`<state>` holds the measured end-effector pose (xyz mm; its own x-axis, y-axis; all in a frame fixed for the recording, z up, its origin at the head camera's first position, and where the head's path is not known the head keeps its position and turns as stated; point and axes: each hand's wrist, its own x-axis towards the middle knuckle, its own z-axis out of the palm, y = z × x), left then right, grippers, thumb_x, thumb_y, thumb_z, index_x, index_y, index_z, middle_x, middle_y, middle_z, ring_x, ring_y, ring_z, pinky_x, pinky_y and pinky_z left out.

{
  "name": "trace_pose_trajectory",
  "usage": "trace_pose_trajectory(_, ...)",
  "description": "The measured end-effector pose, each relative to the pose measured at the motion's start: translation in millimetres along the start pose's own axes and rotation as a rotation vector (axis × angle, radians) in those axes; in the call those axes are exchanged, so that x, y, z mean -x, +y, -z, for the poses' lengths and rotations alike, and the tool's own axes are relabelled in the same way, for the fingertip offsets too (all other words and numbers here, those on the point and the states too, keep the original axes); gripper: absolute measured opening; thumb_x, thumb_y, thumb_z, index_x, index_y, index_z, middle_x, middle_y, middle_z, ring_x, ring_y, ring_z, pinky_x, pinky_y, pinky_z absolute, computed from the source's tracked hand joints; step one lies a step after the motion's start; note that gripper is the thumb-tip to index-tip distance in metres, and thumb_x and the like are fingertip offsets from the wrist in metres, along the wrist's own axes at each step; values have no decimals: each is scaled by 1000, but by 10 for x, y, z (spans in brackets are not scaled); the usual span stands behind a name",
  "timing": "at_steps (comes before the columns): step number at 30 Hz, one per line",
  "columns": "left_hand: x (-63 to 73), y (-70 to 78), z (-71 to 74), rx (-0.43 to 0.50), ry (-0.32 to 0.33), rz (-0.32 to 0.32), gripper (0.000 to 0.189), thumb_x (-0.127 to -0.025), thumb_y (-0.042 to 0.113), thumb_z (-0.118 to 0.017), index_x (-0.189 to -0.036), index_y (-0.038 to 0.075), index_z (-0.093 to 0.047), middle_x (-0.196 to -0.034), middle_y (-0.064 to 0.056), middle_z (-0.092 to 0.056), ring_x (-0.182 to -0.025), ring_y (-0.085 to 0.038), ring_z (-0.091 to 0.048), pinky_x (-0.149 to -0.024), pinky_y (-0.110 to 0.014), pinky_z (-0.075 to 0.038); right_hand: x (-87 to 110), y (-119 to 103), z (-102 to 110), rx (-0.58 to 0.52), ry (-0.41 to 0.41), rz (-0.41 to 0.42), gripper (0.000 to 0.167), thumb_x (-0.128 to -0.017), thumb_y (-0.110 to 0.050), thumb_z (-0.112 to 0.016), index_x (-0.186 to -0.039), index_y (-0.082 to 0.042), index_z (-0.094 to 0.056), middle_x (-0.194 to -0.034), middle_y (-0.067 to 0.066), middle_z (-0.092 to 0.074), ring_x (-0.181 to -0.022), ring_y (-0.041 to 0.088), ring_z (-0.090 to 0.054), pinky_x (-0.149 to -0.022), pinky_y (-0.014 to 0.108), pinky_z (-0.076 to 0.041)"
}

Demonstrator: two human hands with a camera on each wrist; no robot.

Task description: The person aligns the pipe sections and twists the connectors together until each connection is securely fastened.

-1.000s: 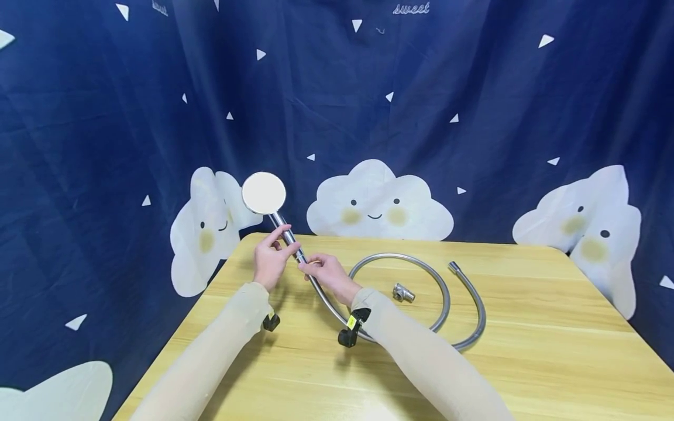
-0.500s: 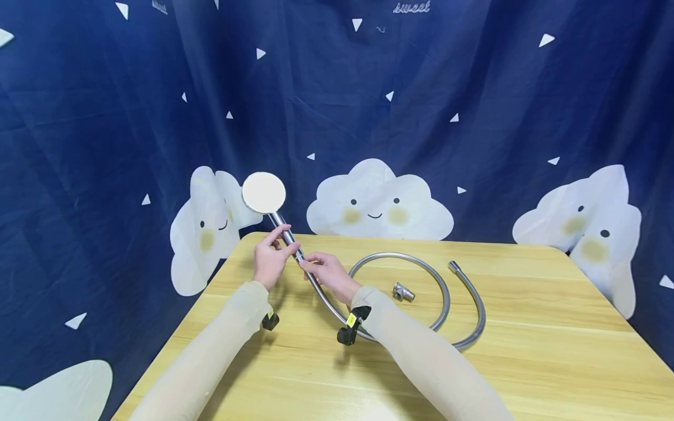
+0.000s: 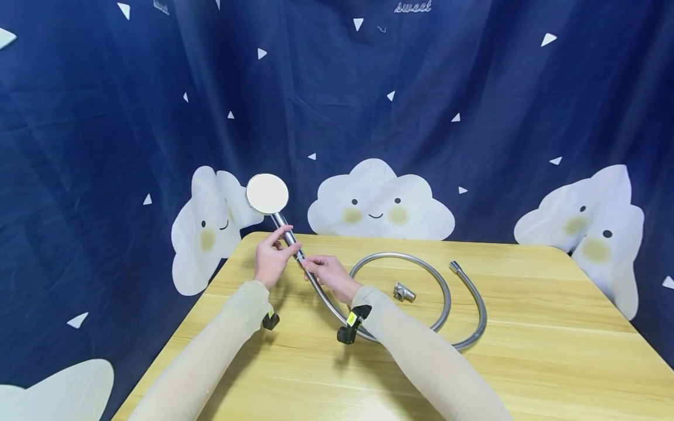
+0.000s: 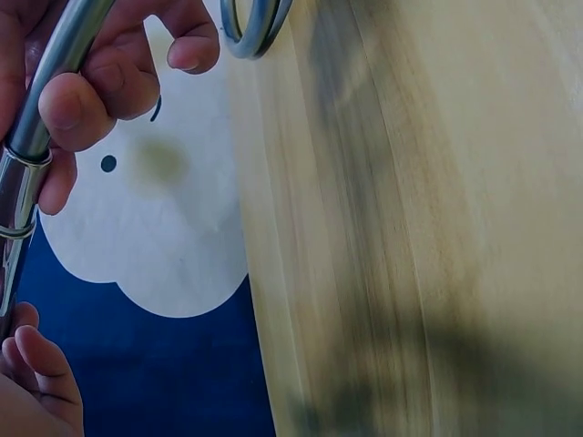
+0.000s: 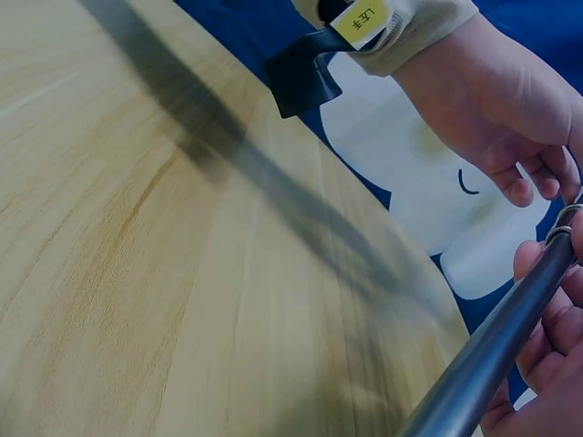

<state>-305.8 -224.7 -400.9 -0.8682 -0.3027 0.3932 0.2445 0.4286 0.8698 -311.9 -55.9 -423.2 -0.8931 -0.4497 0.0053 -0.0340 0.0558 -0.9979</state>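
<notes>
While it slants, shower head (image 3: 267, 193), round, white-faced, silver-handled

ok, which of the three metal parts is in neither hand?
The small metal fitting, lying on the table within the curve of the hose. The left hand holds the shower head; the right hand grips the hose.

My left hand (image 3: 270, 263) and right hand (image 3: 330, 276) are bare beyond close-fitting, cream-coloured cloth: the left sleeve (image 3: 210, 351) runs to the bottom edge left of centre, the right sleeve (image 3: 432, 356) to the bottom edge right of centre. A blocky black camera (image 3: 271, 321) juts out below the left one; its twin (image 3: 346, 335), also black, carries a yellow label (image 3: 351, 319). In the right wrist view, at the top, my left cuff (image 5: 412, 38) bunches in folds beside a yellow tag (image 5: 362, 23) with dark characters.
</notes>
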Motion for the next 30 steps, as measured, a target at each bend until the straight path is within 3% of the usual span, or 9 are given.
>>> trace_pose_trajectory(9, -17, -41, -22, 9, 5, 0, 44, -82, 21, -85, -123, 25, -72, -88, -5, -54, -77, -16, -47, -53, -20, -36, -14, 9, 7, 8, 0, -33, 35, -100, -29, -63, -120, -2, -72, -87, 12, -72, -75, 8, -58, -66, 23, -42)
trace_pose_trajectory(16, -28, -69, -23, 41, 2, 11, 45, -81, 22, -85, -123, 27, -72, -94, -2, -57, -76, -14, -47, -52, -20, -35, -10, -3, 24, 3, -21, -50, 39, -100, -33, -62, -123, -2, -71, -78, -4, -69, -77, 8, -60, -68, 25, -44)
trace_pose_trajectory(18, -33, -80, -17, 50, 4, 12, 45, -81, 23, -86, -123, 27, -72, -97, 0, -59, -75, -14, -47, -52, -20, -35, -18, -7, 34, 1, -31, -55, 42, -100, -34, -62, -124, -1, -70, -80, -3, -70, -76, 7, -60, -68, 26, -45)
trace_pose_trajectory(24, -37, -100, -16, 55, -3, 4, 46, -81, 22, -85, -124, 26, -72, -99, -1, -61, -74, -14, -46, -53, -20, -35, -25, -8, 68, 35, -51, -73, 40, -99, -36, -62, -121, -4, -72, -96, 15, -75, -74, 9, -61, -73, 35, -46)
trace_pose_trajectory(27, -37, -108, -23, 59, 1, 5, 46, -81, 21, -85, -125, 24, -71, -99, -2, -62, -73, -13, -46, -54, -20, -36, -18, -9, 85, 59, -54, -74, 39, -99, -39, -62, -119, -8, -73, -103, 17, -75, -75, 9, -62, -80, 42, -49)
trace_pose_trajectory(30, -36, -118, -28, 63, -2, 11, 47, -81, 21, -85, -126, 22, -71, -99, -3, -63, -71, -15, -45, -55, -21, -35, -10, -14, 108, 71, -46, -72, 39, -98, -39, -62, -119, -7, -72, -99, 12, -75, -77, 10, -62, -88, 49, -50)
